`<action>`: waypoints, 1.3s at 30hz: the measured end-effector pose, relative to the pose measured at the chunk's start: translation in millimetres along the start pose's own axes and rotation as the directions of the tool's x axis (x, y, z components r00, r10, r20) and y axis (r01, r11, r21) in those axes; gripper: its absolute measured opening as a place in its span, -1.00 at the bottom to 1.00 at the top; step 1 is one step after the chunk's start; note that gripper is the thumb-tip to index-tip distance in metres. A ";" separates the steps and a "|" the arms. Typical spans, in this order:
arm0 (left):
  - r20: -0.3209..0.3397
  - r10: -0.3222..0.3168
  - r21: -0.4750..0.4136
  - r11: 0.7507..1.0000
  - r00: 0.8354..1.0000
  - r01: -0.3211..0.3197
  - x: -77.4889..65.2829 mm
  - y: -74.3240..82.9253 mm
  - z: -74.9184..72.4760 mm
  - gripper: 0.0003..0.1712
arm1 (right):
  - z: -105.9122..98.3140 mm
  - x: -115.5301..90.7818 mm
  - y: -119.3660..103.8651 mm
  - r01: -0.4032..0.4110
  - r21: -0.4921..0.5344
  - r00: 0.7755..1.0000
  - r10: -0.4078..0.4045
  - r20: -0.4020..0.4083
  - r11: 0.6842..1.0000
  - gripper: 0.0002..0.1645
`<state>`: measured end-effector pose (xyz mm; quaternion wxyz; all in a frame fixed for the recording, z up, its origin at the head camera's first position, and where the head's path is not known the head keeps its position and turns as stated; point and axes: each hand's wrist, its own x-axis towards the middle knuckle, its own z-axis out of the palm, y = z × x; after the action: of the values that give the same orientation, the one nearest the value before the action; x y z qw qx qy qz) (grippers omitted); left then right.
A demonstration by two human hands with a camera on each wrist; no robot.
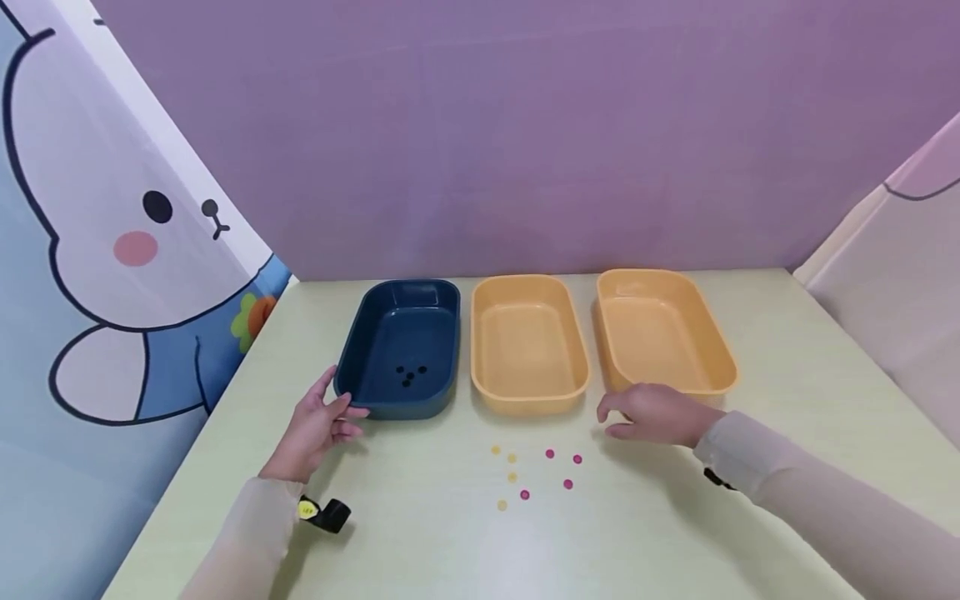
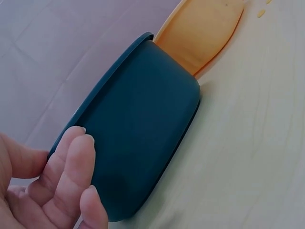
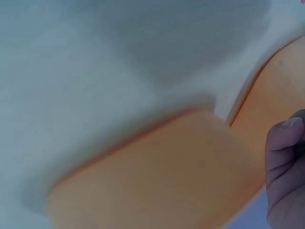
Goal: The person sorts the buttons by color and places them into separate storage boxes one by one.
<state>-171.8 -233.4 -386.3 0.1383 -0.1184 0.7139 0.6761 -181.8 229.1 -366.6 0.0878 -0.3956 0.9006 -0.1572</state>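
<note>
At left of centre, the left hand is gripping the near-left corner of the blue tray, where black discs are lying. At right, the right hand, fingers loosely bent, is hovering by the rightmost yellow tray. Yellow discs and pink discs are scattering the table at lower centre.

A plain purple backdrop fills the top of the frame. A cartoon-printed panel covers the left. The pale desk shows glare at bottom centre.
</note>
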 end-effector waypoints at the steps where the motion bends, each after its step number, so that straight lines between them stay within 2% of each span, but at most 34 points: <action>1: -0.004 0.004 0.001 1.000 1.000 -0.004 0.2 -0.5 -0.4 -0.23 | 2.8 0.7 0.3 0.006 0.008 1.000 -0.006 0.003 1.000 -0.89; 5: 0.011 0.025 -0.013 1.000 1.000 -0.025 1.4 -1.4 0.0 -0.22 | 12.2 1.5 -1.7 -0.006 0.044 0.999 0.005 0.038 0.999 -0.88; 10: 0.015 0.020 -0.025 1.000 1.000 -0.019 0.9 -1.7 0.7 -0.22 | 21.2 3.1 -7.9 -0.075 0.177 0.987 0.048 0.153 0.981 -0.81; 14: 0.005 0.021 -0.022 1.000 1.000 -0.021 0.7 -1.6 -0.3 -0.22 | 29.6 6.3 -8.2 -0.137 0.313 0.982 0.087 0.170 0.940 -0.77; 18: 0.014 0.028 -0.033 0.999 1.000 -0.027 1.0 -1.9 -1.1 -0.20 | 36.4 9.0 -6.8 -0.205 0.442 0.976 0.148 0.159 0.873 -0.77; 21: 0.018 0.032 -0.033 0.999 0.999 -0.032 1.6 1.2 -1.2 -0.21 | 38.7 11.8 -8.9 -0.244 0.490 0.969 0.193 0.152 0.837 -0.76; 26: 0.024 0.054 -0.036 0.998 0.998 -0.053 3.2 4.6 -0.3 -0.22 | 42.2 16.0 -13.5 -0.276 0.516 0.961 0.238 0.141 0.811 -0.80; 33: 0.006 0.037 -0.020 0.999 0.999 -0.037 2.4 0.8 -1.6 -0.22 | 47.8 21.2 -16.7 -0.245 0.486 0.969 0.219 0.111 0.839 -0.81; 39: 0.018 0.039 -0.027 0.999 0.999 -0.038 2.8 -2.4 -2.1 -0.21 | 51.3 23.2 -16.3 -0.243 0.479 0.970 0.212 0.117 0.843 -0.81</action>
<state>-173.6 -235.6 -389.4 0.1303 -0.1001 0.7059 0.6890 -171.7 190.6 -409.7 0.2301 -0.2553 0.8686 -0.3569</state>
